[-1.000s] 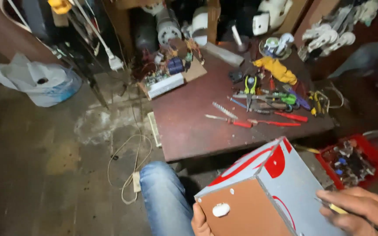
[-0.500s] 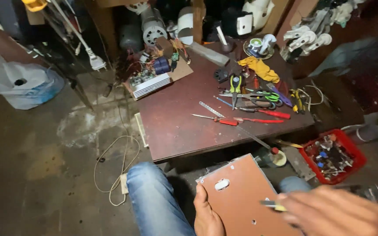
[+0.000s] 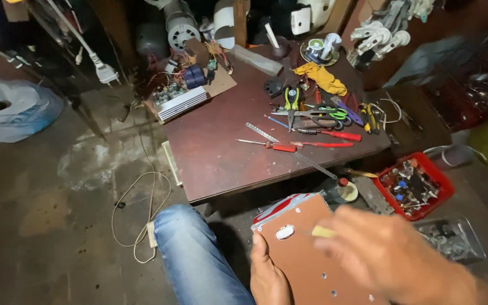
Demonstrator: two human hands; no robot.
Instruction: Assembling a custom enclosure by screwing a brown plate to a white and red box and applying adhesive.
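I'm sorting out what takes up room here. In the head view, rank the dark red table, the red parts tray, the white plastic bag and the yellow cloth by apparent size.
Largest to smallest, as they look:
1. dark red table
2. white plastic bag
3. red parts tray, close to the bag; differing camera distance makes this pair unsure
4. yellow cloth

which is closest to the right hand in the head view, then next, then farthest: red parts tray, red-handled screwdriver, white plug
1. Red parts tray: on the floor just above the right hand, to its right.
2. Red-handled screwdriver: on the dark table, up and to the left.
3. White plug: far upper left, hanging by the clutter.
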